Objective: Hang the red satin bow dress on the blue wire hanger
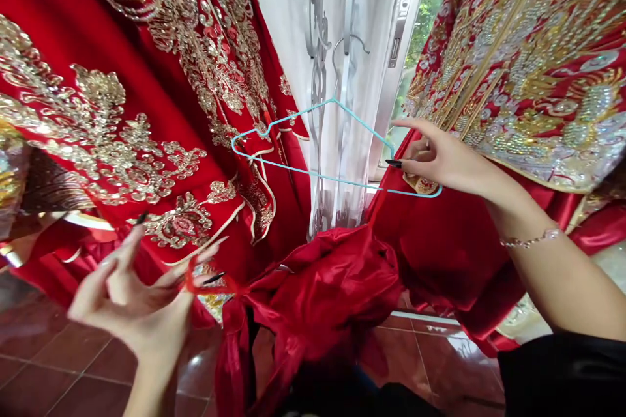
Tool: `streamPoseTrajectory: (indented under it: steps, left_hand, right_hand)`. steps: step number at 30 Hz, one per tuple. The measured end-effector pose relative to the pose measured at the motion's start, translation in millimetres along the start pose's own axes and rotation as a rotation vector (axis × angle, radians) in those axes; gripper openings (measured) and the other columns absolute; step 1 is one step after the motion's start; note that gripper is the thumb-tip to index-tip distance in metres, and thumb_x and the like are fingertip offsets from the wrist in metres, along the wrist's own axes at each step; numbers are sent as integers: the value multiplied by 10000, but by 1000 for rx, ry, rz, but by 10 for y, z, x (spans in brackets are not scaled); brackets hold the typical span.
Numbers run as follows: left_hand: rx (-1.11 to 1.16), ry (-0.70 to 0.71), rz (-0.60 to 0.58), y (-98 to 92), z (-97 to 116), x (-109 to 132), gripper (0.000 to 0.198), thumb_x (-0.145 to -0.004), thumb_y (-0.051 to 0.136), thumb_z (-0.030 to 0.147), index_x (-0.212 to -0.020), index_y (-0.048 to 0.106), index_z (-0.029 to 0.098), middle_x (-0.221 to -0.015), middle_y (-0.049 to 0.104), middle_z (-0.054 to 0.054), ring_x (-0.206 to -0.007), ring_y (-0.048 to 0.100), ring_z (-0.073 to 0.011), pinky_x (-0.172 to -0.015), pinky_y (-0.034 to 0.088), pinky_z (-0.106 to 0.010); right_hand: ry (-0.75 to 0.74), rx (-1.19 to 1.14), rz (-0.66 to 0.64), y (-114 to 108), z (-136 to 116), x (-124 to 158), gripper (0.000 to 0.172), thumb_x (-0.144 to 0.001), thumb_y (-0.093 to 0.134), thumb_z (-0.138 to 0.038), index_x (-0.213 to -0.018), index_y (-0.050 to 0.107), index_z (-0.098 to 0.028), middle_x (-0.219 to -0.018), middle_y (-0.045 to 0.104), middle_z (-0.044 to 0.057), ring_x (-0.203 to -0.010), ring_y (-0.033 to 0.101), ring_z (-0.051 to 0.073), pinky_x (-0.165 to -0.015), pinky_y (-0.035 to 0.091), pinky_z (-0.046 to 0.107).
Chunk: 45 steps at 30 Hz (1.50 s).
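My right hand (440,159) grips the right end of a light blue wire hanger (313,155), together with a gold-trimmed edge of red satin (420,186). The hanger hangs tilted from a pale hook (349,42). My left hand (132,293) is low at the left, with its fingers spread and pinching a thin red satin loop (210,287). That loop runs into a bunched red satin garment (323,280) sagging below the hanger. The garment's upper part passes behind my right hand and is partly hidden.
A red gown with gold embroidery (122,111) hangs at the left, and another densely beaded one (533,71) hangs at the upper right. Behind stand a white sheer curtain (342,163) and a window frame (396,32). Below is a glossy reddish tile floor (73,365).
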<state>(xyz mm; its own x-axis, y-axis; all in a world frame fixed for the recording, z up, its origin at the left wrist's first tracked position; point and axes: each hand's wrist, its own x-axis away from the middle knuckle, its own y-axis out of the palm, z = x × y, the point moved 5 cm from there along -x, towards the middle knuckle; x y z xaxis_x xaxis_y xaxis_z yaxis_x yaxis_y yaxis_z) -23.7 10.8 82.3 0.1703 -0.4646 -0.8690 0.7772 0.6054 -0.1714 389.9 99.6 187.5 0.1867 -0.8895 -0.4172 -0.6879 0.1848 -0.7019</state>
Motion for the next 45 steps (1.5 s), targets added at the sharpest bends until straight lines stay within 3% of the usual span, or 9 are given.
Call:
streamPoseTrajectory:
  steps: [3, 6, 11, 18, 24, 27, 34, 38, 45]
  left_hand:
    - [140, 46, 18, 102, -29, -100, 852, -666, 757, 200, -1303, 478, 694, -1477, 488, 212, -1433, 483, -260, -743, 700, -357]
    - [228, 111, 29, 235, -184, -330, 858, -658, 852, 225, -1343, 490, 596, -1513, 475, 114, -1452, 455, -256, -746, 700, -298]
    - [251, 65, 102, 469, -465, -821, 779, -730, 860, 459, -1357, 412, 344, -1552, 383, -80, -1492, 360, -316, -785, 688, -344]
    - [237, 60, -57, 1027, -537, -1308, 802, -830, 766, 447, -1464, 287, 342, -1638, 259, -81, -1538, 246, -313, -846, 660, -367]
    - [323, 89, -167, 1416, -628, -1667, 860, -786, 788, 370, -1485, 288, 416, -1658, 243, -40, -1530, 277, -340, -815, 661, -333]
    - [329, 98, -193, 1392, -723, -1742, 870, -791, 781, 384, -1499, 277, 424, -1647, 265, -42, -1523, 282, -378, -855, 657, -372]
    - [229, 31, -143, 935, -902, -1583, 990, -711, 830, 594, -1498, 266, 386, -1634, 278, -129, -1502, 324, -388, -823, 660, -418]
    - [199, 19, -180, 922, -792, -1618, 956, -717, 802, 648, -1485, 297, 386, -1622, 311, -120, -1494, 354, -343, -863, 656, -420]
    - [248, 26, -162, 811, -559, -1728, 1055, -719, 848, 541, -1527, 176, 445, -1675, 216, -90, -1456, 427, -328, -914, 648, -438]
  right_hand:
    - [32, 115, 139, -19, 70, -29, 455, -807, 735, -358, -1226, 648, -205, -540, 469, -79, -472, 396, 76, -496, 296, 227]
    - [6, 268, 318, -115, 40, -40, 200, -812, 701, -362, -820, 690, -163, -533, 478, -43, -511, 386, 69, -544, 292, 237]
    - [63, 511, 487, -271, 79, -84, 306, -784, 655, -396, -595, 586, -165, -452, 382, -33, -467, 311, 69, -540, 252, 260]
    - [47, 608, 497, -225, 183, -119, 614, -743, 389, -756, -590, 550, -184, -461, 395, 20, -475, 356, 109, -551, 272, 287]
    - [-8, 674, 534, -197, 246, -99, 565, -767, 379, -709, -550, 473, -196, -497, 447, 42, -527, 390, 124, -546, 261, 276]
    - [-35, 679, 577, -196, 276, -80, 512, -776, 411, -652, -554, 477, -195, -516, 473, 46, -543, 391, 129, -547, 242, 272]
    - [-51, 597, 513, -101, 265, -101, 384, -780, 490, -487, -533, 435, -199, -463, 366, 8, -499, 343, 111, -563, 258, 277]
    - [-51, 600, 525, -53, 274, -124, 419, -803, 512, -451, -505, 352, -203, -451, 271, -15, -472, 265, 96, -551, 249, 278]
    - [-40, 619, 524, -15, 265, -98, 435, -822, 488, -479, -517, 355, -199, -490, 320, -2, -492, 279, 95, -553, 235, 273]
